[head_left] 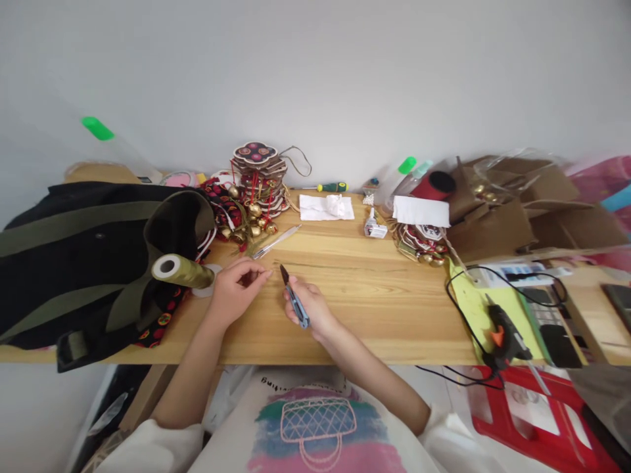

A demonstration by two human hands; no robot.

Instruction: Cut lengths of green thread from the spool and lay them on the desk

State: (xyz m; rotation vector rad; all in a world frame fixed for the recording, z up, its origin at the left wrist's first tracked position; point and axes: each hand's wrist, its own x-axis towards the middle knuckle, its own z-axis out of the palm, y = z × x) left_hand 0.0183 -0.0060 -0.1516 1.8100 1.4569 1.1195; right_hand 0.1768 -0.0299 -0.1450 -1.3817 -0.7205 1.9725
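My right hand (308, 307) is closed around a small folding knife (296, 301) with a blue-grey handle; its dark blade points up and to the left. Left of the blade, my left hand (239, 289) has its thumb and index fingertips pinched together. What they hold is too small to make out. A thin cord (325, 265) lies on the wooden table just beyond both hands. Behind my left hand is a clear pen (279, 241). The spool of olive ribbon (182, 270) stands to the left of that hand.
A black bag (83, 256) covers the left side. Stacked ornaments with bells (260, 177), white tissue (325, 207), a screwdriver (332, 187) and a small bottle (374, 226) line the back. On the right are cardboard boxes (503, 226) and a corded glue gun (505, 332).
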